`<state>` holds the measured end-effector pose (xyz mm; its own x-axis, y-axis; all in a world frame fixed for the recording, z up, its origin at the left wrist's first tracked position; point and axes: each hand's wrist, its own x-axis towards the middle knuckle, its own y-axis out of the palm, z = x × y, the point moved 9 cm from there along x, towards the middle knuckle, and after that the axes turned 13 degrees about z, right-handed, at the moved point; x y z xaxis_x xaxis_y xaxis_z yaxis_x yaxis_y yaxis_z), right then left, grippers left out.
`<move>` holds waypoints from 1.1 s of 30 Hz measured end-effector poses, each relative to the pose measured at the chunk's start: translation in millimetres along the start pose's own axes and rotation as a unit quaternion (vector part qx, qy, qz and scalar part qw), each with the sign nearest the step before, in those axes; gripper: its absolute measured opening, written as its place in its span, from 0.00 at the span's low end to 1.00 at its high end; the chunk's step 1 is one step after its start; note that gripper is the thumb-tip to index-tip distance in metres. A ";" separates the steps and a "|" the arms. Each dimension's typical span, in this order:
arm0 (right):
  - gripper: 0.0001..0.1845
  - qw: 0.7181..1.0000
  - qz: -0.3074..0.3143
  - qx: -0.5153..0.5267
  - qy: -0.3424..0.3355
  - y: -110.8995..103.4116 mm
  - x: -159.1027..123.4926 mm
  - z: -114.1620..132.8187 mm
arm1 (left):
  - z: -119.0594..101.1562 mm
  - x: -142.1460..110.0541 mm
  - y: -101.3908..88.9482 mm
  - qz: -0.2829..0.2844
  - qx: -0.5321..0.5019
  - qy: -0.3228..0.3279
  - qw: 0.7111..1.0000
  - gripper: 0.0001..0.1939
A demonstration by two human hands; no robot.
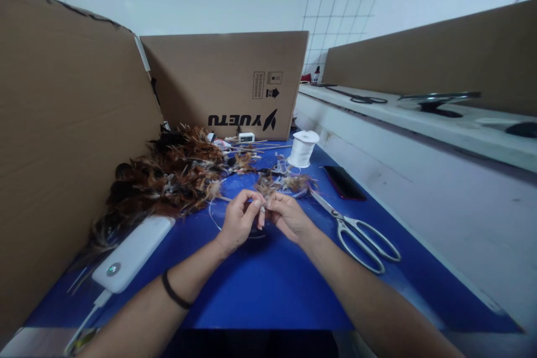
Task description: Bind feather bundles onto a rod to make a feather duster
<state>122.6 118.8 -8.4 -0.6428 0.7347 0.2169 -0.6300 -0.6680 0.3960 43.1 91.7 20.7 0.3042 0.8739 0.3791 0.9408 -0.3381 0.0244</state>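
Note:
Over the middle of the blue tabletop, my left hand (241, 221) and my right hand (290, 217) meet with their fingertips pinched together. Between them is the base of a small brown feather bunch (265, 183), whose plumes show just beyond the fingers. A small pale bit shows at the pinch, too fine to make out. A thin white strand curves beside my left hand. Large scissors (356, 235) with pale handles lie right of my right hand, blades towards the loose feathers (296, 182). A white ribbon spool (304, 149) stands farther back.
A big heap of brown and black feathers (172, 170) lies at left. In front of it is a white power bank (134, 254) with a cable. Cardboard panels (226, 78) stand at the left and back. A dark phone (344, 182) lies by the right ledge (403, 117).

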 end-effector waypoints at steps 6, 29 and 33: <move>0.09 0.990 -0.041 -0.135 -0.016 -9.9 -3.6 20.5 | -0.9 2.5 -3.8 0.005 0.011 0.008 1.000 0.10; 0.07 0.742 0.108 -0.661 -0.020 21.1 -21.8 56.3 | 29.0 8.5 1.9 0.079 -0.036 -0.084 0.993 0.14; 0.07 0.735 0.094 -0.671 -0.014 22.7 -21.4 57.3 | 31.4 7.3 1.1 0.071 -0.050 -0.101 0.991 0.13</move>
<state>147.1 94.7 47.1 -0.7765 0.6039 0.1799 -0.4053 -0.2602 -0.8763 51.1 108.6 -5.6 0.4661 0.8634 0.1931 0.8697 -0.4872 0.0791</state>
